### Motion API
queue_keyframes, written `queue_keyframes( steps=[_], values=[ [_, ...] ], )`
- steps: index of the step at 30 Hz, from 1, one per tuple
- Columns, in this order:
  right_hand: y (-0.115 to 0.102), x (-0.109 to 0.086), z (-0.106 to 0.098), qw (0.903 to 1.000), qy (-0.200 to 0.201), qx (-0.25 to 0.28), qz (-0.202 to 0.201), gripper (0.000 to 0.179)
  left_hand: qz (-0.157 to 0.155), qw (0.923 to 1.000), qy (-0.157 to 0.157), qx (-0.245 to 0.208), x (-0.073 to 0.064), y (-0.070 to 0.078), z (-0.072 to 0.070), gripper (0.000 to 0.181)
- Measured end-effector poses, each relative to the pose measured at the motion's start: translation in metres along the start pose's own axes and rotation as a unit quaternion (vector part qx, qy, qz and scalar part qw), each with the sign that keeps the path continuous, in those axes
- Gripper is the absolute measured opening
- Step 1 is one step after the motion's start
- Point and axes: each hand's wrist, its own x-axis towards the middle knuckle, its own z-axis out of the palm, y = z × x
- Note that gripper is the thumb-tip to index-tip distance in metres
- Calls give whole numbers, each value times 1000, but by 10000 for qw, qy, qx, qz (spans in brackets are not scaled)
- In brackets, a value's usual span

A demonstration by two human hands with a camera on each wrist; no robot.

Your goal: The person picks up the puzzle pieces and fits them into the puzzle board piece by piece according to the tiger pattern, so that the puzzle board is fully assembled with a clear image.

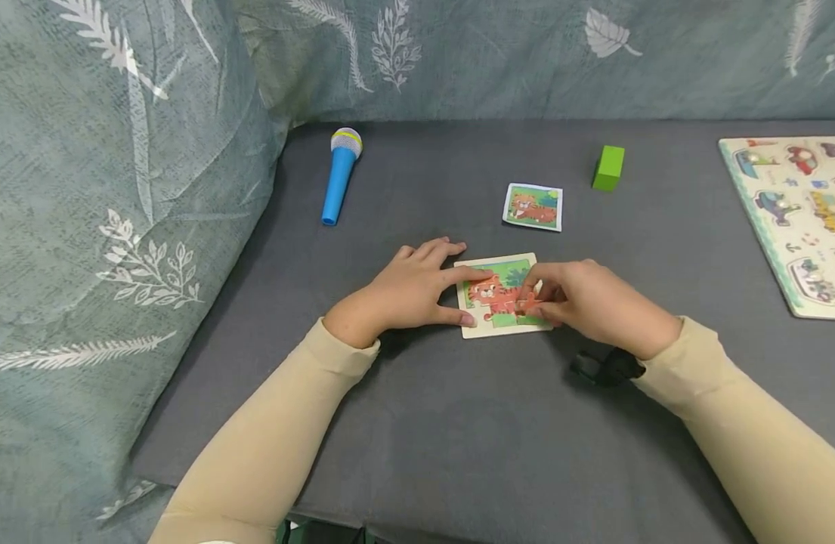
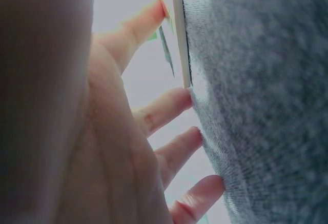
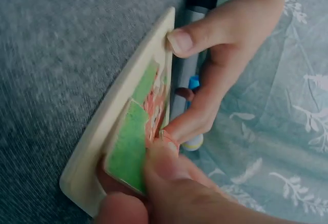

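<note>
A small wooden jigsaw puzzle board point(image 1: 477, 331), with an orange tiger on green, lies flat on the grey cloth. My left hand point(image 1: 417, 291) is spread at its left side, the thumb on the lower left border and the index finger across the top of the picture. In the left wrist view the other fingers rest on the cloth beside the board's edge point(image 2: 179, 39). My right hand point(image 1: 587, 298) pinches a green puzzle piece point(image 3: 127, 149) at the board's lower right. That piece sits tilted, one edge raised above the tray, its far side hidden by the fingers.
A card with the same tiger picture point(image 1: 534, 215) lies just behind the board. Further back are a blue toy microphone point(image 1: 338, 181) and a green block point(image 1: 608, 168). A larger picture puzzle board point(image 1: 791, 227) lies at the right. Leaf-patterned fabric point(image 1: 145, 249) rises at left and back.
</note>
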Motion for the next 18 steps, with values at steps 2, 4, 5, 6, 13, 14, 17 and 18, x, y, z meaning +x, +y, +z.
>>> queue_keyframes(
  steps=[2,4,5,6,13,14,17,18],
  values=[
    [2,-1,2,9997,177,7,-166,16,15,10000,20,5,1,1,-2,74],
    [2,-1,4,9991,343,8,-263,16,22,10000,12,2,1,1,-3,73],
    [2,-1,6,9988,405,-16,-262,17,21,10000,-8,-9,1,1,-2,73],
    [2,0,8,9987,455,-83,-236,19,25,10000,-20,-8,1,1,-2,73],
    [-8,-2,15,9918,784,-999,-108,22,6,10000,-6,-32,0,0,-2,73],
    [-10,-3,15,9899,813,-1156,-105,19,-10,10000,-6,-49,0,0,-2,73],
    [-15,-6,16,9828,791,-1653,-209,12,-26,10000,-15,-71,0,1,-3,74],
    [-16,-7,16,9798,759,-1827,-287,11,-14,10000,-20,-74,0,1,-3,74]
  ],
)
